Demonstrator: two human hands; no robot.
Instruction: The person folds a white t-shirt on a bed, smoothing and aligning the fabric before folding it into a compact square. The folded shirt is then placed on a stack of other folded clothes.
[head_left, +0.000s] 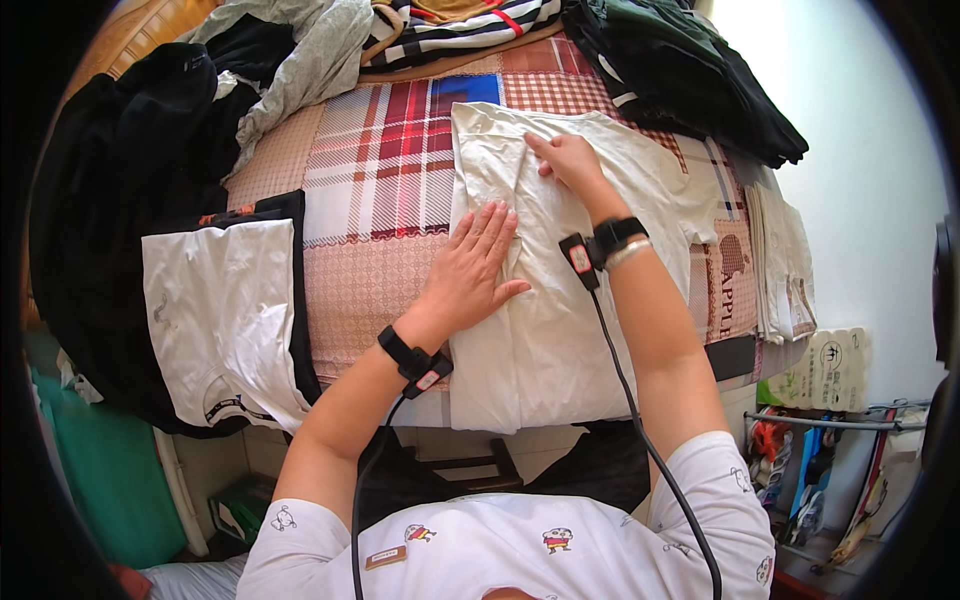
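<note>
A white T-shirt (585, 330) lies spread on the patchwork-print bed cover, its left side folded inward in a long strip. My left hand (480, 262) rests flat on that folded strip, palm down, with the fingers pointing away from me. Further up, my right hand (566, 161) is over the shirt near its top, fingers partly curled, the index finger touching the upper part of the fold; whether it pinches any cloth I cannot tell. The sleeve at the right still lies spread out. Both wrists wear black straps with cabled devices.
To the left, a folded white shirt (225, 300) lies on black cloth, beside a large black garment (105, 225) and grey cloth (322, 60). Dark clothes (697, 82) are piled at the upper right. Folded pale clothes (780, 262) stand at the bed's right edge, near a rack (832, 421).
</note>
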